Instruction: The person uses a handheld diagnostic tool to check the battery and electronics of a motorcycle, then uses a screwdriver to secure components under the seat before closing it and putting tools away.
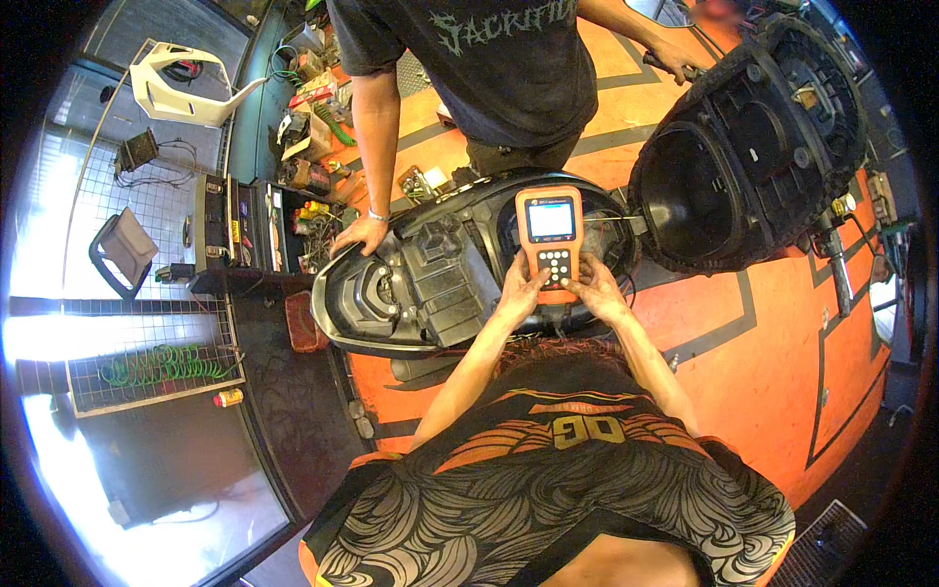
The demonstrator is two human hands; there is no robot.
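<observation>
Between my two hands is an orange handheld diagnostic scanner (549, 246) with a lit screen and a black keypad. My left hand (522, 285) grips its lower left side, the thumb on the keypad. On its lower right side is my right hand (596, 287), thumb close to the buttons. Beneath the scanner lies the open body of a scooter (447, 286), its black plastic compartment bare. The raised scooter seat (741, 154), underside showing, stands to the right. A co-worker's hand (363, 235) rests on the scooter's tail.
A co-worker (506, 73) stands across the scooter, the other hand on a handlebar grip (660, 64). Tool cases (213, 224) and a wire grid (154, 367) with green coiled hose are at the left. A cream fairing panel (183, 84) hangs upper left. The floor (777, 381) is orange with dark lines.
</observation>
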